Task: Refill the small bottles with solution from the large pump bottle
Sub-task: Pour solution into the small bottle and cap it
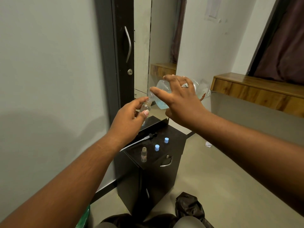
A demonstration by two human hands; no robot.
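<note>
pouring step in hand: left hand [131,116] pinching a small clear bottle [145,107] between thumb and fingers, held up in the air above the dark worktop [174,134], mouth tilted up and to the right. right hand [182,97] gripping the large bottle [162,96] with fingers spread round its body, tipped over on its side so its neck points left and down, meeting the mouth of the small one; whether the two mouths touch or stand just apart cannot be told. pale blue solution pooled low in the tipped bottle's shoulder, close to the neck; no stream to be made out, and the fill level in the small bottle too faint to read. pump head [152,135] with its long white tube lying on the far left of the worktop, off the large bottle. second small bottle [144,154] standing upright and uncapped at the near left edge, looking empty. two blue caps [157,147] on the worktop to its right, one nearer, one farther. judged early to midway: one bottle under the pour, one waiting, neither capped. next move calling for a slow, steady tilt of the large bottle, mouths kept lined up, since a wide neck over a narrow one spills easily; then levelling off, setting the filled bottle down and capping it, and taking up the second.
</note>
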